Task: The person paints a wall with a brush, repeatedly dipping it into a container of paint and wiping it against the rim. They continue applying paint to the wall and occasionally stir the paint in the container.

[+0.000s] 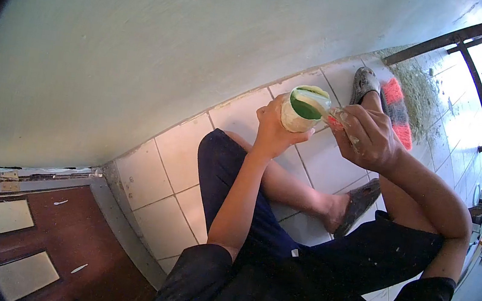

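A small pale cup point(298, 119), stained on the outside and green inside, is held in my left hand point(277, 132), whose fingers wrap round its side. My right hand point(370, 138), smeared with pale residue, is closed on the red handle of a brush-like tool point(333, 121). The tool's pale end reaches to the cup's rim and over its green inside; its exact tip is hard to make out. Both hands are raised above my bent legs, close to each other.
A pale green wall point(145, 46) rises along the left and top. White floor tiles point(162, 167) lie below. Dark metal bars point(477, 66) stand at the right, near grey debris point(422, 92) and a red-and-grey cloth point(397, 107). A brown panelled door point(72, 232) is at lower left.
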Action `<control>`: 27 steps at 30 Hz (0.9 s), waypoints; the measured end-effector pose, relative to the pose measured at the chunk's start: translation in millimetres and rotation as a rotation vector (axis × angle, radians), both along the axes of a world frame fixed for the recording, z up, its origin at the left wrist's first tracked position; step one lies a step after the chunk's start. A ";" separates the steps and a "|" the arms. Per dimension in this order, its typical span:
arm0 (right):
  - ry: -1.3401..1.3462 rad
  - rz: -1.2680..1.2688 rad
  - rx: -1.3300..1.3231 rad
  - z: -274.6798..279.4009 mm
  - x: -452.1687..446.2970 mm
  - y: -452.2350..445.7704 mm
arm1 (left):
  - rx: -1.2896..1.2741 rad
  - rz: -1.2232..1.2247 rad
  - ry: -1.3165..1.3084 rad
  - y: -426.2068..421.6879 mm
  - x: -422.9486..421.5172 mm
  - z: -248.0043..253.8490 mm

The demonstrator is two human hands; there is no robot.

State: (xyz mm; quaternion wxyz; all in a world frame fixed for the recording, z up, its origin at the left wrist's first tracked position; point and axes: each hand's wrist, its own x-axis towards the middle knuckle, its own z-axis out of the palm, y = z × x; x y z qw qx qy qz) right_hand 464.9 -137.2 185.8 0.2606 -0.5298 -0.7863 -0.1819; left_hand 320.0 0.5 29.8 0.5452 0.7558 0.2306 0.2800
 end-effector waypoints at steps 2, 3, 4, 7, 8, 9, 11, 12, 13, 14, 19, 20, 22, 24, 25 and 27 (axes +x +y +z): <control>-0.018 -0.057 0.025 1.2 -0.1 0.0 | 0.019 0.006 0.030 1.1 -1.9 0.3; -0.018 -0.056 0.024 2.5 0.7 -0.5 | 0.018 0.008 0.029 1.6 -2.9 0.5; -0.009 -0.085 -0.013 4.5 2.5 -1.0 | 0.072 0.023 0.058 2.4 -3.8 0.8; 0.045 -0.119 -0.025 6.6 4.7 4.4 | 0.141 0.040 0.107 4.5 -6.1 -0.1; 0.090 -0.124 -0.001 7.0 5.4 6.8 | 0.158 0.040 0.128 5.2 -6.9 -1.7; 0.089 -0.125 0.001 4.1 7.7 6.7 | 0.160 0.039 0.127 5.5 -8.1 -3.1; 0.134 -0.199 -0.050 -2.9 13.1 3.4 | 0.162 0.042 0.119 4.9 -7.7 -1.0; 0.130 -0.206 -0.044 -4.4 15.2 1.7 | 0.167 0.035 0.113 3.6 -7.2 0.4; 0.277 -0.253 -0.110 -3.9 15.8 1.0 | 0.200 0.051 0.123 1.4 -7.8 2.9; 0.425 -0.298 -0.175 -3.9 16.0 0.7 | 0.234 0.068 0.133 0.1 -8.1 5.6; 0.892 -0.390 -0.196 0.2 23.5 10.2 | 0.178 -0.006 0.131 -2.6 -8.7 11.7; 1.064 -0.394 -0.219 3.4 24.0 10.5 | 0.159 -0.017 0.121 -5.2 -9.3 15.6; 1.141 -0.449 -0.221 8.5 25.2 13.0 | 0.118 -0.038 0.108 -7.6 -8.2 18.0; 1.218 -0.497 -0.222 8.6 30.6 14.2 | 0.077 -0.054 0.095 -10.0 -7.6 20.7; 1.268 -0.532 -0.212 3.8 34.6 15.0 | 0.070 -0.057 0.118 -11.6 -7.5 23.9; 1.321 -0.569 -0.189 -2.0 47.9 16.1 | 0.071 -0.068 0.142 -14.8 -7.6 30.2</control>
